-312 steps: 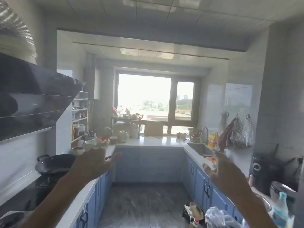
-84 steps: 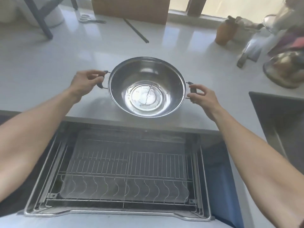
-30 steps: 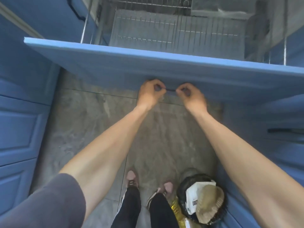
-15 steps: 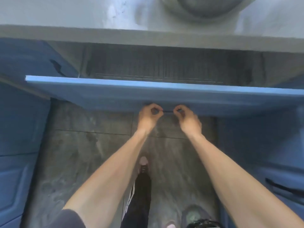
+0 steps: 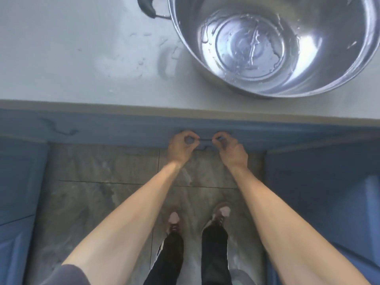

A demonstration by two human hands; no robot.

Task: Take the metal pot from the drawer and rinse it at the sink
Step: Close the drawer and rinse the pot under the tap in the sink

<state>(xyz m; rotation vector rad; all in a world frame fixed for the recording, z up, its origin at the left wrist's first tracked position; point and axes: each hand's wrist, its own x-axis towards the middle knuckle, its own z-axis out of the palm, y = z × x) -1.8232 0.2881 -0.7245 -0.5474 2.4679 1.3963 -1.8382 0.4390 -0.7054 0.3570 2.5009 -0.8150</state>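
The metal pot stands on the pale countertop at the upper right, wet inside, with a black side handle sticking out to its left. Below the counter edge the blue drawer front sits flush under the counter, pushed in. My left hand and my right hand both pinch the thin dark drawer handle between them, fingers curled around it. The sink is out of view.
Water drops and a wet patch lie on the counter left of the pot. Blue cabinet fronts flank the grey tiled floor on both sides. My legs and shoes stand right below the drawer.
The drawer has slid in from half open to closed, both hands staying on its handle. The view has tilted up, bringing the pot on the counter into sight.
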